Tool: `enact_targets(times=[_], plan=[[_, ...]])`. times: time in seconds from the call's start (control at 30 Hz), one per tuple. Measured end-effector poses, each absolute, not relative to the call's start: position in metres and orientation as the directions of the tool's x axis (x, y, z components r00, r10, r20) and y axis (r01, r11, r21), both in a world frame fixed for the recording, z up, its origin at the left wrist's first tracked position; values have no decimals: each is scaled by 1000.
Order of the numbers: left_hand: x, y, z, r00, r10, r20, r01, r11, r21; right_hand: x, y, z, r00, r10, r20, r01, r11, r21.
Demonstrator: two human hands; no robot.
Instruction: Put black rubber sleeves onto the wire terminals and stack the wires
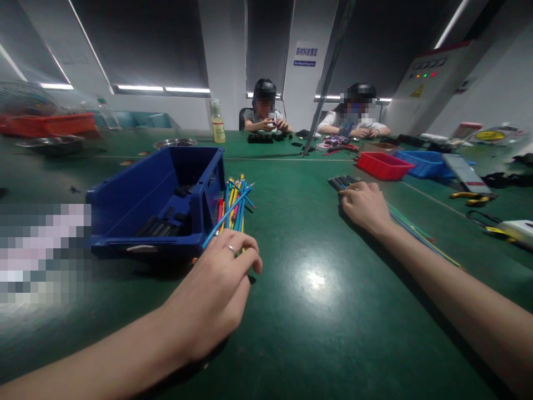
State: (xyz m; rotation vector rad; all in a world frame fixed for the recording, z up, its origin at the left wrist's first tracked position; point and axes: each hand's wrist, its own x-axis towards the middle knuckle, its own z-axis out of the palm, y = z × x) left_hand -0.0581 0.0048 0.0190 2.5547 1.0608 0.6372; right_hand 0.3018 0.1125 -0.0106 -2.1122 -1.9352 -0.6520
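The left hand (216, 291), a ring on one finger, is curled around the near ends of a bundle of thin coloured wires (234, 208) in blue, yellow, red and green, which fans out on the green desk (303, 311) just beside a blue plastic bin (137, 205) of dark parts. The right hand (363, 206) rests closed over a flat row of long wires (410, 229), seemingly pinning them near their dark-tipped ends.

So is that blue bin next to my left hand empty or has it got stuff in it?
Not empty: the blue bin holds a few black pieces along its bottom, but is mostly unfilled.
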Motion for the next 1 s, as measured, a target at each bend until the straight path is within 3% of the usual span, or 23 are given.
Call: enact_targets(times=[0.23, 0.4, 0.57, 0.7, 0.87, 1.0], plan=[[-55, 7, 12, 593, 749, 297, 735, -654, 179, 299, 112, -6, -34, 876, 481, 996, -11, 90], [-53, 6, 16, 613, 717, 331, 754, -656, 23, 251, 90, 9, -290, 863, 413, 951, 307, 25], [-53, 6, 19, 681, 688, 249, 678, -722, 139, 174, 42, 17, -518, 768, 376, 765, 613, -198], [-54, 3, 17, 768, 604, 215, 547, -792, 271, 145, 16, 14, -670, 660, 339, 593, 751, -290], [-57, 4, 17, 783, 557, 278, 469, -821, 324, 149, 17, 12, -699, 629, 340, 525, 775, -352], [-56, 6, 15, 735, 620, 273, 547, -781, 302, 154, 23, 9, -669, 664, 333, 515, 738, -436]])
